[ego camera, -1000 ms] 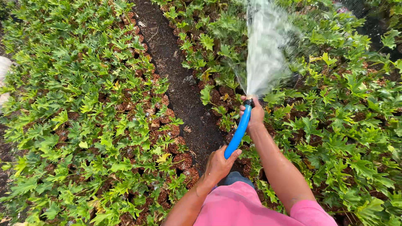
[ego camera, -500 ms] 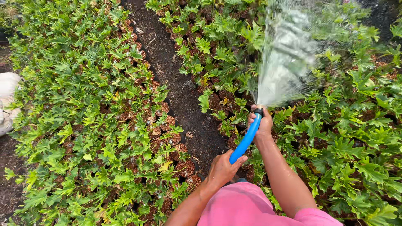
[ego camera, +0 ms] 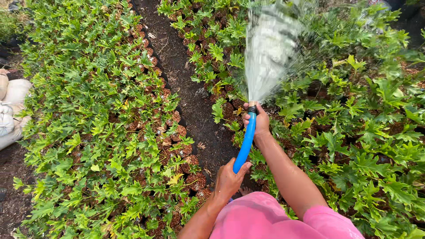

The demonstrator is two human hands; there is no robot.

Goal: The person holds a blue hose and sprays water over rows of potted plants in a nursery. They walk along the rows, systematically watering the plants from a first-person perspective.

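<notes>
A blue hose (ego camera: 246,141) runs up the middle of the head view. My right hand (ego camera: 258,120) grips it near the black nozzle end, thumb over the opening. My left hand (ego camera: 229,180) holds the hose lower down, close to my pink-clothed body. A wide fan of water spray (ego camera: 271,48) shoots up and away from the nozzle onto the bed of potted green seedlings on the right (ego camera: 354,132).
A dark soil path (ego camera: 190,88) runs between two dense beds of small green seedlings in bags; the left bed (ego camera: 88,124) is wet. White sacks (ego camera: 11,110) lie at the far left edge. My bare toes (ego camera: 245,191) show on the path.
The view has shifted left, so hose and hands sit more to the right-centre. The spray has swung from straight ahead to fan a bit further right over the seedlings.
</notes>
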